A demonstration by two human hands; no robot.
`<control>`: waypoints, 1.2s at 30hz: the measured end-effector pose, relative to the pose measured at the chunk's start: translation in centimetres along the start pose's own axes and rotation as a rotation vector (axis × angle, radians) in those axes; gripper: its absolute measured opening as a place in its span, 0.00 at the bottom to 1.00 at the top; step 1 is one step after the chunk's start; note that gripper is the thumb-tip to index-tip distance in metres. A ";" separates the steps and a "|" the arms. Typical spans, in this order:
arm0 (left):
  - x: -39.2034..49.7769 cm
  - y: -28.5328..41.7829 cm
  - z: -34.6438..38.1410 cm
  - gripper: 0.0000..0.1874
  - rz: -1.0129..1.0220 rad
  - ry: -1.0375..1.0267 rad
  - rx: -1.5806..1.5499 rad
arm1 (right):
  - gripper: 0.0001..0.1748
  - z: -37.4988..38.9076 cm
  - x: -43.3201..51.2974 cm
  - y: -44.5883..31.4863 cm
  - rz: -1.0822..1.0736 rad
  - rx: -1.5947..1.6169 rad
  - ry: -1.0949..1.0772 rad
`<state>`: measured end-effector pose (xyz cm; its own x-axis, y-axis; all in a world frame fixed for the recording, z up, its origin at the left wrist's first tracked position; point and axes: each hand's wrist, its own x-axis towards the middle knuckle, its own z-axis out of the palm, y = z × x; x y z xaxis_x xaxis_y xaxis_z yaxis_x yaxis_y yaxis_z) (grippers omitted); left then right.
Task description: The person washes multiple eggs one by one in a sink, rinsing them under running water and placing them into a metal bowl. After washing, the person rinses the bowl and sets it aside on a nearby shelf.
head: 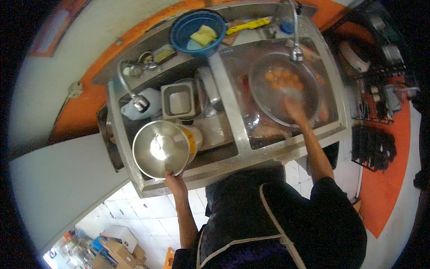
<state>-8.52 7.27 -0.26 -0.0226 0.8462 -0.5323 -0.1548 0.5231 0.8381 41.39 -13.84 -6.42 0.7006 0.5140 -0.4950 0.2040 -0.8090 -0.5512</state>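
Observation:
My left hand grips the near rim of a shiny stainless steel mixing bowl, tilted up over the front of the left sink basin. Bright light reflects from the bowl's inside. My right hand reaches down into a large round basin in the right sink basin. Small round orange pieces lie together in it, just beyond my fingers. A pale blur covers my right fingertips, so what they hold or touch is unclear. Behind the steel bowl, a container with a yellow part is partly hidden.
The left sink basin contains a rectangular steel pan and a whitish plastic jug. Flexible faucets hang over the left and right basins. On the back ledge are a blue tub with yellow cloth and a yellow-handled tool.

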 end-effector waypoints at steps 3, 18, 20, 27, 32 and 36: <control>-0.2 -2.3 1.1 0.20 -0.104 -0.024 -0.074 | 0.20 0.5 -8.9 -4.9 -0.372 0.194 0.282; -0.7 -7.0 7.8 0.28 -0.073 -0.379 0.530 | 0.23 7.2 -15.0 -6.9 -0.151 0.563 -0.118; -1.8 -7.0 8.7 0.29 -0.154 -0.340 0.425 | 0.23 6.1 -14.5 -10.8 -0.373 0.564 -0.113; -4.1 -6.8 11.2 0.29 -0.223 -0.339 0.329 | 0.14 7.0 -12.1 -19.5 -0.881 0.012 -0.126; -4.4 -6.6 11.2 0.29 -0.177 -0.383 0.239 | 0.17 7.6 -11.0 -21.5 -0.909 -0.220 -0.129; -4.7 -5.9 11.4 0.28 -0.196 -0.363 0.199 | 0.18 5.2 -11.2 -23.6 -1.025 -0.358 -0.060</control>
<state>3.78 1.35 -1.34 0.3408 0.6917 -0.6367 0.0723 0.6559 0.7513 25.10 0.98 8.64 0.0513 0.9974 0.0513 0.8670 -0.0190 -0.4980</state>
